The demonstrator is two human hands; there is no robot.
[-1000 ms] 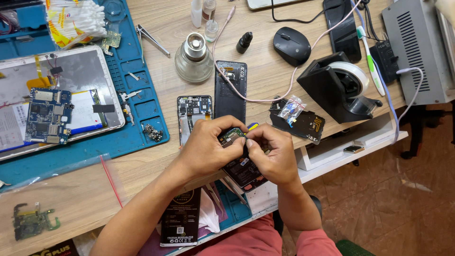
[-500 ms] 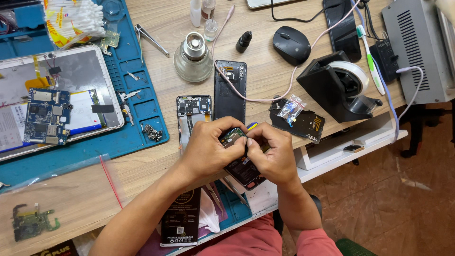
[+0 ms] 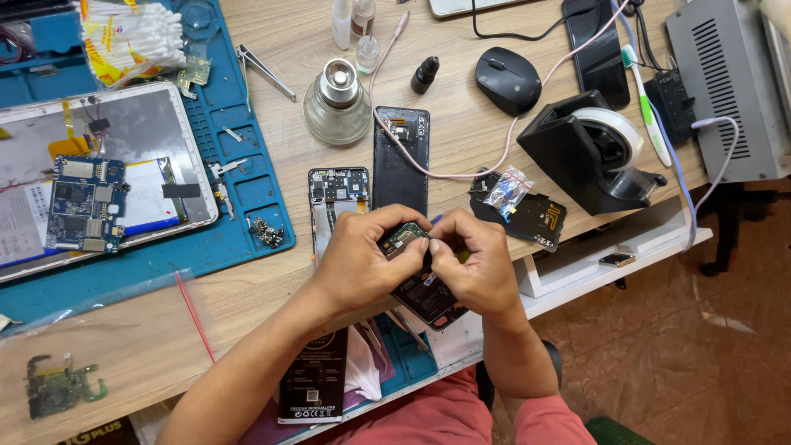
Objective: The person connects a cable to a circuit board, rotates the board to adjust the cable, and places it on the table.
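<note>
Both my hands meet over an opened black phone [image 3: 422, 290] with its back off, held just above the table's front edge. My left hand [image 3: 362, 259] grips the phone's upper end from the left. My right hand [image 3: 471, 265] holds the right side, its fingertips pinched at the circuit board near the top. Whether it holds a small tool I cannot tell. Most of the phone is hidden under my fingers. Another opened phone body [image 3: 334, 202] lies right behind my left hand, next to a black back cover [image 3: 401, 161].
A blue work mat [image 3: 247, 189] at left carries a dismantled tablet [image 3: 99, 177], tweezers [image 3: 262, 70] and screws. Behind are a glass burner [image 3: 336, 103], small bottles, a mouse [image 3: 508, 80], a tape dispenser [image 3: 597, 152] and a grey power unit [image 3: 725, 82]. Floor lies to the right.
</note>
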